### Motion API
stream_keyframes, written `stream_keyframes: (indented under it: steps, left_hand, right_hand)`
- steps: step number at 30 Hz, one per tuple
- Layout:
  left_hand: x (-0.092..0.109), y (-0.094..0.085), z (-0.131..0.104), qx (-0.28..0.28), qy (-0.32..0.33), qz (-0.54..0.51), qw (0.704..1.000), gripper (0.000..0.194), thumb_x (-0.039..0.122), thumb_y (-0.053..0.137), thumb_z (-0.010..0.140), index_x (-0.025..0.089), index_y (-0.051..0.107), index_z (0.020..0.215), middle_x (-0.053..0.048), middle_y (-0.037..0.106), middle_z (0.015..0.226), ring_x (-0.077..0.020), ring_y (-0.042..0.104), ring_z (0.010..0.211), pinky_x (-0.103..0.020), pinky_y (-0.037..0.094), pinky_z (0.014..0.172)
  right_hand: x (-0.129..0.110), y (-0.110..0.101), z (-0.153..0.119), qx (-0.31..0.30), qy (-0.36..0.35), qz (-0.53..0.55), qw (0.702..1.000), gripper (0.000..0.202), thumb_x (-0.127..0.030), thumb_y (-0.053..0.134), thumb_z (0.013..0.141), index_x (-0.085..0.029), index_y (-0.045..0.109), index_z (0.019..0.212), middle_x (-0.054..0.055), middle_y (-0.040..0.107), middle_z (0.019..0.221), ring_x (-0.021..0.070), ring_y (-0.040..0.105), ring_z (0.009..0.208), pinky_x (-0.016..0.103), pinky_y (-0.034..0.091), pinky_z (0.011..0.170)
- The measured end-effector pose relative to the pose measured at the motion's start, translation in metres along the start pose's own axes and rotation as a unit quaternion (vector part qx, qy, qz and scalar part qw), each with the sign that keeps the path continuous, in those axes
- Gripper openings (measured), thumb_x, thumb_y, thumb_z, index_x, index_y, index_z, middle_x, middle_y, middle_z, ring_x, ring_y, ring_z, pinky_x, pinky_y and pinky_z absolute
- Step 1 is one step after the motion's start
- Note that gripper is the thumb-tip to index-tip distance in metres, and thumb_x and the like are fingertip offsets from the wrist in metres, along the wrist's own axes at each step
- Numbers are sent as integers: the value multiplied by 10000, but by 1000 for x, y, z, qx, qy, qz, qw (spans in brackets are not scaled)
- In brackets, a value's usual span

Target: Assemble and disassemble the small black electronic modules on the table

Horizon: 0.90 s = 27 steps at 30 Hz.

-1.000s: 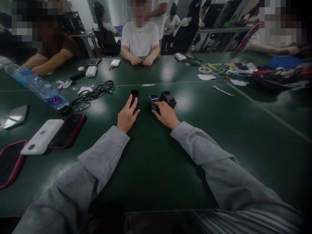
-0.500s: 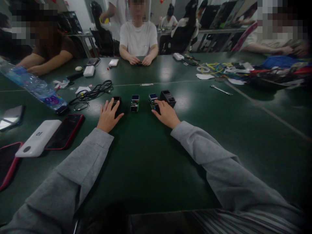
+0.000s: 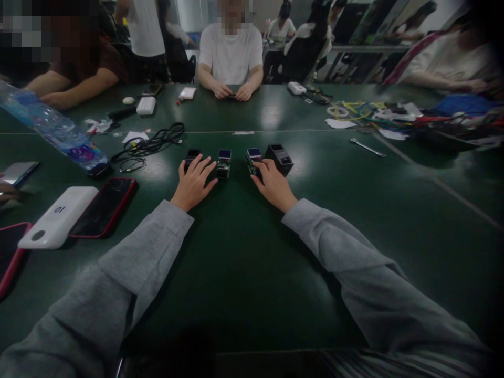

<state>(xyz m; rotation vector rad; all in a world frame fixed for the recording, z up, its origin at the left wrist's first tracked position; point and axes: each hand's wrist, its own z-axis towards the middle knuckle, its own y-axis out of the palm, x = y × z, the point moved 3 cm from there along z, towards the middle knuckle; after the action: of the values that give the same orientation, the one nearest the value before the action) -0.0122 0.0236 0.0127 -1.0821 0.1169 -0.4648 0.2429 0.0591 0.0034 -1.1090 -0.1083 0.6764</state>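
Observation:
Two small green circuit boards with little dark screens stand on the table. My left hand (image 3: 195,182) is open, its fingers spread between a black plastic case (image 3: 192,154), which it partly hides, and the left circuit board (image 3: 224,164). Its fingertips come close to that board; contact cannot be made out. My right hand (image 3: 274,184) has thumb and fingers closed around the lower part of the right circuit board (image 3: 253,154), whose screen still shows. Just beyond those fingers is a second black plastic case (image 3: 279,158), with openings in its top.
On the left lie a red-edged phone (image 3: 104,208), a white power bank (image 3: 59,218), a tilted water bottle (image 3: 51,128) and black cables (image 3: 151,143). To the right are a wrench (image 3: 368,147) and a pile of wires (image 3: 378,111). A person (image 3: 231,58) sits opposite.
My left hand has shifted right, off the side of the black case and toward the left circuit board. My right hand stays at the right board. The whole view has shifted slightly.

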Motion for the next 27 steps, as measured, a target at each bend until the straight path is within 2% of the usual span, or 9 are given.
stream_keyframes:
  steps: [4, 8, 11, 14, 17, 21, 27]
  left_hand:
    - [1, -1, 3, 36, -16, -28, 999, 522, 375, 551, 938, 232, 480, 1435, -131, 492, 1520, -348, 314, 1493, -652, 108, 1214]
    - [-13, -6, -1, 116, -75, -69, 988, 468, 360, 560, 917, 235, 530, 1367, -101, 566, 1446, -331, 334, 1481, -606, 192, 1219]
    - [-28, -3, -1, 144, -101, -104, 979, 430, 362, 595, 892, 218, 571, 1298, -103, 601, 1393, -316, 409, 1431, -562, 279, 1208]
    - [-38, 2, 1, 141, -109, -138, 974, 454, 341, 644, 862, 203, 576, 1289, -124, 575, 1421, -308, 466, 1387, -542, 329, 1193]
    - [-43, 5, 3, 123, -110, -174, 971, 490, 262, 677, 819, 205, 574, 1294, -134, 541, 1456, -295, 492, 1373, -531, 377, 1171]
    - [-44, 6, 3, 90, -112, -177, 974, 527, 192, 661, 807, 204, 558, 1324, -141, 482, 1515, -291, 469, 1405, -525, 387, 1175]
    - [-37, 10, 2, 53, -79, -157, 983, 571, 218, 623, 852, 186, 502, 1410, -156, 403, 1578, -309, 415, 1448, -537, 366, 1191]
  right_hand:
    - [-4, 2, 3, 9, 5, -10, 1000, 421, -386, 484, 994, -154, 503, 1345, 176, 479, 1289, 307, 606, 1060, 492, 577, 881]
    - [-16, -5, 4, 59, -3, -40, 997, 463, -401, 515, 986, -162, 467, 1380, 196, 428, 1386, 373, 449, 1289, 581, 461, 1042]
    - [-39, -5, 6, 43, -41, -44, 997, 477, -384, 485, 1003, -204, 422, 1440, 170, 348, 1501, 364, 342, 1393, 583, 400, 1101]
    - [-65, 5, 13, -3, -91, -37, 995, 502, -347, 479, 1011, -216, 387, 1488, 153, 317, 1552, 334, 310, 1427, 538, 380, 1127]
    - [-76, 16, 21, -15, -105, -34, 994, 450, -287, 484, 1011, -211, 448, 1453, 140, 387, 1518, 313, 350, 1405, 503, 378, 1126]
    - [-72, 22, 27, -12, -91, -24, 996, 395, -215, 443, 1012, -252, 502, 1401, 97, 464, 1477, 287, 410, 1368, 498, 386, 1103]
    - [-66, 23, 26, -6, -88, -24, 996, 403, -205, 420, 1016, -268, 509, 1404, 62, 467, 1509, 268, 388, 1405, 500, 335, 1127]
